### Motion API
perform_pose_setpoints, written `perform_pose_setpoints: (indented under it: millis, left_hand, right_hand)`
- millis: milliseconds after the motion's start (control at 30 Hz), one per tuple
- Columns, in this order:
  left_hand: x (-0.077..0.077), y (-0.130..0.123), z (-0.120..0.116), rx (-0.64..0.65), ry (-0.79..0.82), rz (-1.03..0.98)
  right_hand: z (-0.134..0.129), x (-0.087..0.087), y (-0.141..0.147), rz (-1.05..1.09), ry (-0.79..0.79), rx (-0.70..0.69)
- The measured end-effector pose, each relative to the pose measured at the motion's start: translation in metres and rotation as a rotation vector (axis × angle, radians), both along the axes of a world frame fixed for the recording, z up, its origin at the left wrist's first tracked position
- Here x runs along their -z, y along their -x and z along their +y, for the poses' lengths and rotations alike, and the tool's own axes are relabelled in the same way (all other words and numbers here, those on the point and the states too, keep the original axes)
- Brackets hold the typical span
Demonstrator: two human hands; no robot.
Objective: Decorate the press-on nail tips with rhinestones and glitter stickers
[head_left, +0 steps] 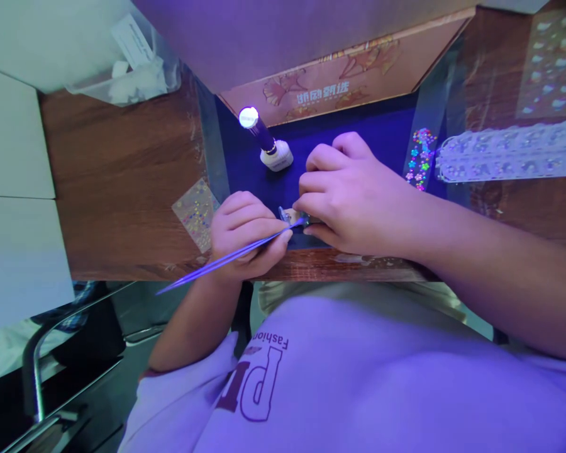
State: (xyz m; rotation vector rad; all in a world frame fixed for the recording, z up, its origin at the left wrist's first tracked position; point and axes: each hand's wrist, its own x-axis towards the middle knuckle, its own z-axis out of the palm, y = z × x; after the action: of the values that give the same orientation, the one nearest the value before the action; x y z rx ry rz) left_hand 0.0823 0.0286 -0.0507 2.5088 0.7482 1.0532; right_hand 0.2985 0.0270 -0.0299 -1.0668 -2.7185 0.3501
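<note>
My left hand [248, 236] is closed near the table's front edge. Between its thumb and fingers lies a pair of long, thin blue-purple tweezers [226, 258], pointed ends toward the lower left. Right beside it, my right hand [346, 195] has its fingers curled, thumb and fingertips pinching at a small piece [291, 216] with a clear and a beige part. This piece sits between the two hands; the fingers hide much of it, so its kind is unclear. Just beyond the hands stands a small white bottle [277, 157] with a tall dark cap [261, 133], its top bright white.
A printed cardboard box [306, 88] spans the back of the dark mat [245, 179]. To the right are a strip of colourful flower gems [421, 159] and a clear tray [509, 151]. A gem sheet [197, 214] lies left; a plastic bin [94, 88] stands behind.
</note>
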Motion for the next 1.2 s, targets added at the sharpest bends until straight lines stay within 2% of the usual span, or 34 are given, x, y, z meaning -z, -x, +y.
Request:
perform_pose_setpoints:
  millis: [267,800,1200]
  left_hand:
    - [0.000,0.004,-0.007,-0.010,0.039,0.004]
    - [-0.001,0.007,-0.009,0.019,0.008,0.043]
    - [0.001,0.014,-0.011,-0.052,0.031,-0.162]
  right_hand:
    - [-0.001,-0.001,0.001,-0.019,0.007,-0.004]
    - [-0.003,0.007,0.002,0.051,-0.046,-0.004]
    - [-0.002,0.007,-0.001,0.058,0.007,0.017]
